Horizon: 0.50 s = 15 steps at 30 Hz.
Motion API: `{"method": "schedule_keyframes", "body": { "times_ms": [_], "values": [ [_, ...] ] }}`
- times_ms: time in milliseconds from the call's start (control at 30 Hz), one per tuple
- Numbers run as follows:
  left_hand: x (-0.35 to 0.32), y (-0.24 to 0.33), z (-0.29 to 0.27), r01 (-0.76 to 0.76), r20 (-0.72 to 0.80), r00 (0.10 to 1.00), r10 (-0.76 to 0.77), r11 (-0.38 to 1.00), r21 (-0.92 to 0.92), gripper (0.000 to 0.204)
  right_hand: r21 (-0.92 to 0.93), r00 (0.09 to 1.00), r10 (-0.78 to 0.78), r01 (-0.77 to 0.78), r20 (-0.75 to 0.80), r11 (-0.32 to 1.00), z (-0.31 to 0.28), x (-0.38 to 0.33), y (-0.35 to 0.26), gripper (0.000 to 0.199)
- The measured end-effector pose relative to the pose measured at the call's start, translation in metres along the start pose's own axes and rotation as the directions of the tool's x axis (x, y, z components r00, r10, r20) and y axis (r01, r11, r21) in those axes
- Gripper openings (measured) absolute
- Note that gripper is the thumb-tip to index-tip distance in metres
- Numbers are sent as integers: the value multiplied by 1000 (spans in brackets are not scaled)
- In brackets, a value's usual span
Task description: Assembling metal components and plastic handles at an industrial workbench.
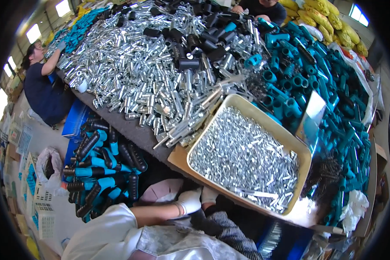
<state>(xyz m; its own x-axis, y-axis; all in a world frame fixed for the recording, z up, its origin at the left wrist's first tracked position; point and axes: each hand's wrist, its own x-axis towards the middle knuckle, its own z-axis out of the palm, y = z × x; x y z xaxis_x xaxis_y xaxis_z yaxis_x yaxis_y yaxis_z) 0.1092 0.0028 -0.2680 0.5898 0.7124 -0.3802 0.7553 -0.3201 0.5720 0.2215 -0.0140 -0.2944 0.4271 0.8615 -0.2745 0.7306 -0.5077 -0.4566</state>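
Observation:
My left hand (190, 201), in a white glove, is low at the table's near edge, its forearm coming in from the lower left. Close beside it, my right hand (209, 195), also pale-gloved, reaches under the edge from a striped sleeve (234, 234). The fingers of both are hidden, and I cannot see whether they hold anything. Just above them lies a cream tray (247, 103) full of small shiny metal pins (242, 151), on a piece of cardboard (180, 160). Left of my hands is a heap of teal-and-black tool handles (102, 169).
Silver metal sleeves (138, 73) cover the dark table (117, 123), with black cylinders (188, 63) among them. Teal housings (290, 82) pile up on the right. A blue bin (264, 236) with metal parts sits lower right. One person (47, 86) works at left, another (266, 11) at the far side.

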Motion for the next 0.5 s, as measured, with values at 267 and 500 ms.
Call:
{"method": "schedule_keyframes", "body": {
  "times_ms": [267,500],
  "values": [
    [-18,13,-34,-71,49,996,70,997,33,44,13,985,-168,169,-24,986,4,-3,17,38],
    [0,9,-6,-106,58,993,107,994,-24,40,-125,959,-225,206,-170,971,29,8,40,33]
  ]
}}
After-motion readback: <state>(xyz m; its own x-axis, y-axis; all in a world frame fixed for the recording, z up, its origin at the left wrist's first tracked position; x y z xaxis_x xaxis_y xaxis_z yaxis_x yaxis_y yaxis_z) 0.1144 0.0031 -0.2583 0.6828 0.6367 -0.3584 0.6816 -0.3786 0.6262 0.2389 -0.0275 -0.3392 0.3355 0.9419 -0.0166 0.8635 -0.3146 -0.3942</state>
